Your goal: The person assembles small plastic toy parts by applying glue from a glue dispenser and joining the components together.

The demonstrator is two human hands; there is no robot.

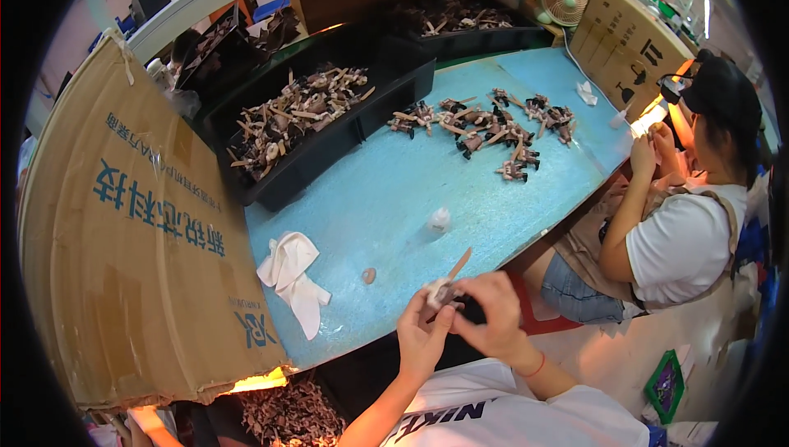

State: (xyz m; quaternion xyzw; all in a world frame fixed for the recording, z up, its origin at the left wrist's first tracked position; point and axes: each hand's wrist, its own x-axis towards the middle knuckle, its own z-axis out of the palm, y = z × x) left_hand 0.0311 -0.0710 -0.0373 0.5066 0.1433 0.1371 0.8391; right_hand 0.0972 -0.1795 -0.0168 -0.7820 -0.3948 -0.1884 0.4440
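Above the table's near edge, my left hand (422,340) pinches a small toy figure (440,292) between thumb and fingers. A flat tan blade-like piece sticks up from the figure. My right hand (495,309) is closed at the figure's right side, its fingertips against it; they hide its lower part. Just beyond my hands, a small beige rounded piece (369,275) and a small white bottle (439,219) are on the blue tabletop (345,209). To the left lies a crumpled white cloth (293,280).
Similar figures (493,128) lie in a loose group farther back. A black bin (316,169) full of figures stands at the left rear. Cardboard panels (148,241) wall the left side. A co-worker (666,209) sits at the right. Below the table, many brownish pieces (292,414) fill a container.
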